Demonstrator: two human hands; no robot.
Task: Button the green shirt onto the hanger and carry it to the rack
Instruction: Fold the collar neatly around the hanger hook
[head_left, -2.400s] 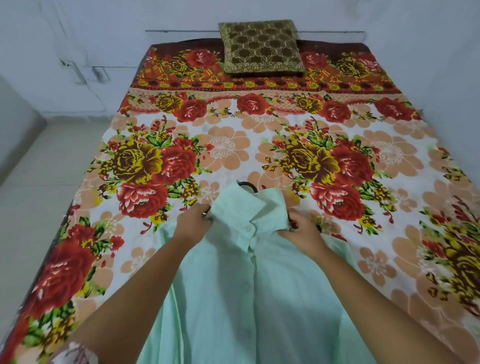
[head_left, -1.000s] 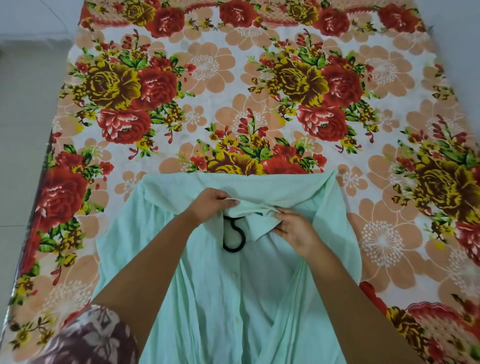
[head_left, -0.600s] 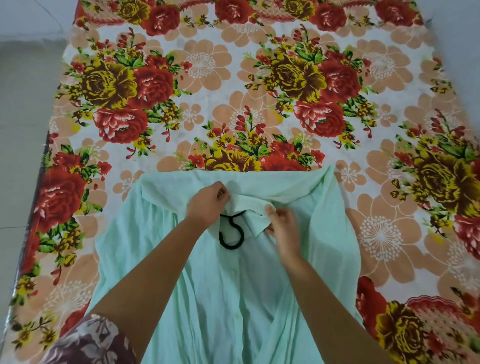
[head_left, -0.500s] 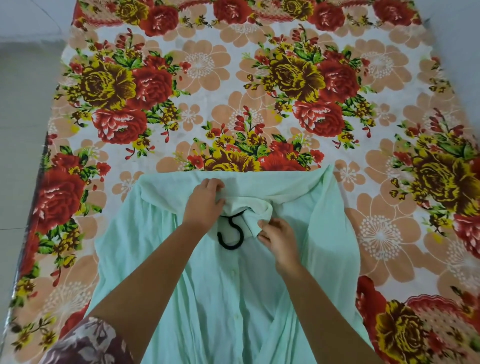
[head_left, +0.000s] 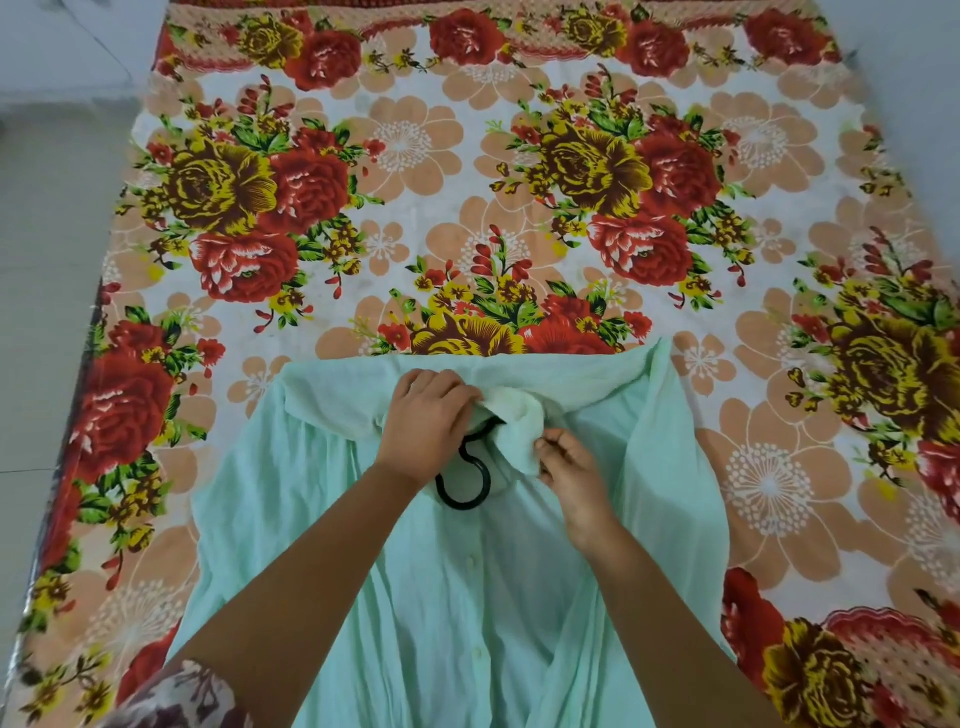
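The green shirt (head_left: 332, 519) is lying front-up on the near half of the bed (head_left: 415, 156), its top part folded toward the near side so that the collar (head_left: 517, 415) is sitting just beyond the middle of the garment. The hanger (head_left: 462, 503) is lying inside the shirt; only its black hook is showing, poking out of the neck opening and resting on the shirt front between the two hands.

The left hand (head_left: 426, 426) is curling its grip over the fabric at the left side of the collar, holding it bunched. The right hand (head_left: 571, 467) is pinching the collar's near tip between thumb and fingertips, so both grips are clamped on cloth.

By my judgement the work is sitting at the top button. Lower down, the buttons (head_left: 472, 558) are showing along a placket that is lying closed, though whether each is fastened cannot be told. What is left, as I read it, is closing the neck around the hook, lifting the whole by the hanger, and carrying it to the rack, which is not appearing in view.
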